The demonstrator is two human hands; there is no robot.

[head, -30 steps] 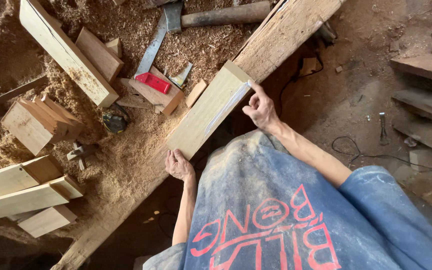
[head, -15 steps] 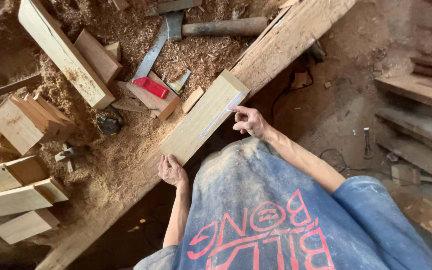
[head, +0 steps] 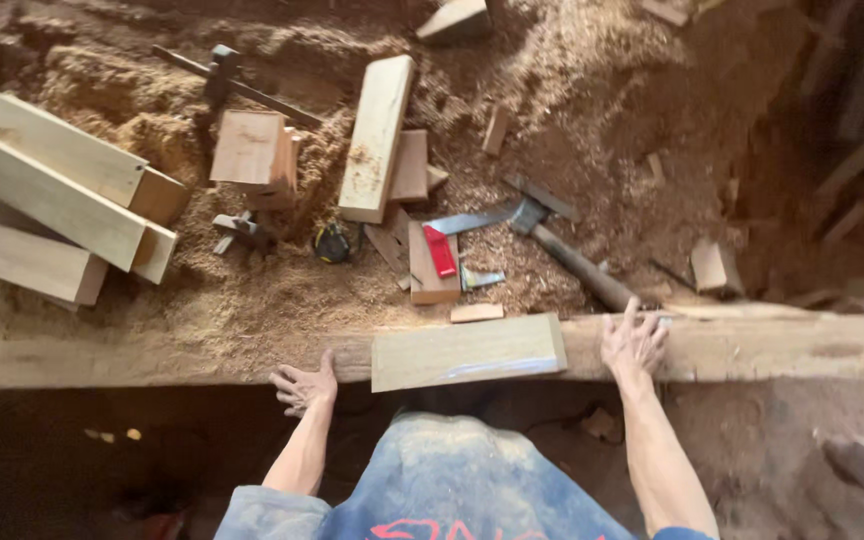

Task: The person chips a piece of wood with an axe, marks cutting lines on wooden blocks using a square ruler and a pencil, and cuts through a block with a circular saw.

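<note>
Plank: pale flat rectangular wooden plank lies lengthwise on the long rough timber beam, between the two hands, near edge overhanging the dark drop toward the person.
Left hand: left hand spread, fingers open, palm down at the beam's near edge just left of the plank; whether it touches the plank — can't tell. Grips nothing.
Right hand: right hand flat on the beam top, fingers fanned, just right of the plank's end, apart from it. Pinches nothing.
Person: blue dusty shirt at bottom centre, both forearms reaching fwd.
Just past beam: small thin wood offcut beside the plank's far edge.
Mid ground: short wood block w/ red flat object on top; blue-grey metal blade piece to its right; hammer w/ wooden handle; small dark round item, prob. tape measure, blurred.
Further: long pale board lying on sawdust; square reddish wood block.
Far left: stack of pale thick timber pieces.
Containers: none seen; everything loose on sawdust.
</note>
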